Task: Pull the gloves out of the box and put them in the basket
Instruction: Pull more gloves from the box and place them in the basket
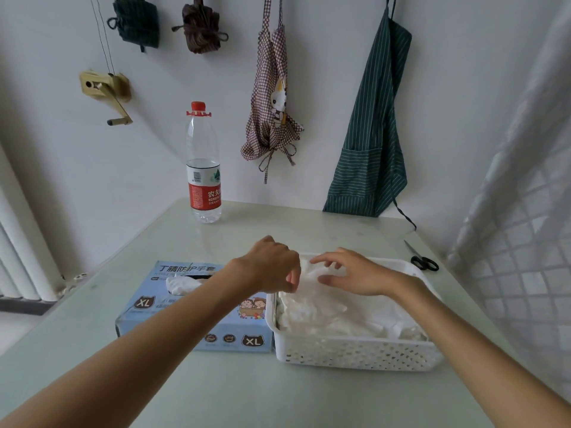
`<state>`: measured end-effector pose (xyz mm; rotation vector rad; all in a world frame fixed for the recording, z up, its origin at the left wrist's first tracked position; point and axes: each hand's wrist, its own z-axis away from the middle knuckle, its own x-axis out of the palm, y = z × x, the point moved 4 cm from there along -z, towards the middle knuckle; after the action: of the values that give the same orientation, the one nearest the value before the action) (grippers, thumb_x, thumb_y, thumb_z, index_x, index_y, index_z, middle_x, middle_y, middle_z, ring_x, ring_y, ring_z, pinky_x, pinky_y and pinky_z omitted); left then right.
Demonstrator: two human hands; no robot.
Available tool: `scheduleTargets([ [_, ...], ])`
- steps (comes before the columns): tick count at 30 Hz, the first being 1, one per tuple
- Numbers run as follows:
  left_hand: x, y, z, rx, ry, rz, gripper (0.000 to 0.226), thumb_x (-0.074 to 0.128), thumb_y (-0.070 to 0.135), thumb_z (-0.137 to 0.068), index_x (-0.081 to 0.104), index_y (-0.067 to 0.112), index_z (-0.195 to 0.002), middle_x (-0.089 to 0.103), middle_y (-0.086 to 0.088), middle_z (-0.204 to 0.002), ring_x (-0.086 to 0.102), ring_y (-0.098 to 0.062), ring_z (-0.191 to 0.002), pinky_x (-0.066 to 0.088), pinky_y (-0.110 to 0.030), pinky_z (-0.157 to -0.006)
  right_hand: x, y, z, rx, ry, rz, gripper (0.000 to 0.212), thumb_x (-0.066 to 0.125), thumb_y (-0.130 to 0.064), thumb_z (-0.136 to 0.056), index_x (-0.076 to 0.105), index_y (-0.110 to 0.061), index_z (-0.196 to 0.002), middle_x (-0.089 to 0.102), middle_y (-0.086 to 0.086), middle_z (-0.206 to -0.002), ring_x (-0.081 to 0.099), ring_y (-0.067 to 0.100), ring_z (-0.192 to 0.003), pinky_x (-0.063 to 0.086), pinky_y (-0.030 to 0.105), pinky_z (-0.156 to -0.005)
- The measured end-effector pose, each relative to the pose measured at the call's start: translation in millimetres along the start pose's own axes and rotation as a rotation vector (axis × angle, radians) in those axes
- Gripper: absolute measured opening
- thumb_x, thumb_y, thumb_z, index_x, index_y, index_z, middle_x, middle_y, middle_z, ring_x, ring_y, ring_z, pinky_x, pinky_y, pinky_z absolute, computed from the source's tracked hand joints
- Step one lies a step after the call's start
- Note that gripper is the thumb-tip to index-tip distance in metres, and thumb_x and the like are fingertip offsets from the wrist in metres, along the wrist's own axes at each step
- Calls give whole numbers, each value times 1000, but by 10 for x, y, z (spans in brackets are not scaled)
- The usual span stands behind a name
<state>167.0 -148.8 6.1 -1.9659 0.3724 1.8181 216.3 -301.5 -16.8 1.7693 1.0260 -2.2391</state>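
On the table stand one glove box (pixel 197 316), one white basket (pixel 355 353) holding a heap of gloves (pixel 340 313) too tangled to count, one water bottle (pixel 203 168) and one pair of scissors (pixel 423 261). Two aprons (pixel 370 134) hang on the far wall.

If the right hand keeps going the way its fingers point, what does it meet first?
The right hand points left across the basket. It would probably meet the left hand first, over the white gloves, though depth is unclear.

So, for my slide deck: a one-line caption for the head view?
Both hands settle white gloves into the basket beside the glove box.
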Motion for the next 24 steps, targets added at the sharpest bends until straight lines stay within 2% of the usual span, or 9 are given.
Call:
scheduleTargets([
  [3, 141, 68, -2, 5, -56, 5, 23, 56, 40, -91, 69, 29, -107, 69, 11, -108, 61, -10, -100, 34, -30, -100, 166, 23, -10, 12, -32, 103, 42, 57, -40, -91, 50, -35, -133, 47, -4, -125, 44, 13, -121, 38, 34, -103],
  [5, 83, 5, 100, -26, 31, 140, 24, 54, 40, -93, 69, 29, -108, 68, 12, -111, 62, -8, -101, 36, -24, -97, 103, 39, 55, 6, 19, 73, 35, 58, -38, -92, 55, -35, -127, 49, -6, -123, 47, 11, -118, 40, 30, -100],
  [8, -39, -424, 507, -241, 256, 402, 23, 52, 38, -95, 67, 32, -111, 65, 18, -111, 60, -2, -96, 42, -20, -90, -204, -22, 232, -44, 278, -82, 18, 57, -27, -94, 64, -35, -109, 58, -11, -111, 55, 5, -104, 44, 21, -85],
  [11, 107, -1084, 1101, -488, 401, 528, 18, 54, 34, -94, 65, 37, -107, 62, 20, -111, 59, -2, -98, 46, -26, -89, -380, -248, 320, -73, 398, -103, 18, 57, -22, -93, 67, -35, -99, 65, -18, -102, 57, -4, -94, 47, 23, -85],
  [14, 422, -1547, 1429, -596, 189, 615, 25, 58, 44, -87, 59, 42, -112, 58, 12, -127, 54, -11, -116, 44, -36, -98, -214, -715, 197, -129, 353, -35, 15, 60, -27, -91, 68, -38, -98, 66, -20, -99, 57, -4, -94, 49, 28, -86],
  [18, 617, -1694, 1531, -510, -139, 677, 108, 43, 98, -36, 45, 46, -131, 42, 17, -137, 42, -9, -126, 36, -37, -107, 308, -1437, -119, -229, 224, 109, 16, 57, -42, -91, 68, -36, -102, 63, -19, -99, 54, 1, -94, 46, 27, -83],
  [19, 640, -1703, 1540, -490, -190, 668, 111, 42, 100, -31, 42, 50, -130, 37, 19, -141, 36, -8, -130, 34, -39, -110, 409, -1563, -197, -240, 212, 118, 19, 58, -45, -89, 69, -35, -101, 64, -18, -98, 54, 2, -93, 46, 26, -81],
  [21, 654, -1710, 1532, -466, -236, 675, 91, 55, 91, -43, 40, 55, -126, 29, 19, -146, 29, -8, -134, 31, -40, -112, 526, -1710, -343, -232, 230, 81, 23, 62, -49, -86, 71, -33, -99, 66, -15, -94, 56, 3, -87, 46, 24, -74],
  [24, 626, -1724, 1536, -467, -253, 729, 75, 66, 78, -50, 41, 58, -118, 27, 17, -146, 30, -9, -131, 32, -36, -111, 667, -1818, -526, -187, 216, 50, 29, 67, -53, -79, 71, -31, -99, 65, -13, -88, 55, 3, -77, 41, 17, -62],
])
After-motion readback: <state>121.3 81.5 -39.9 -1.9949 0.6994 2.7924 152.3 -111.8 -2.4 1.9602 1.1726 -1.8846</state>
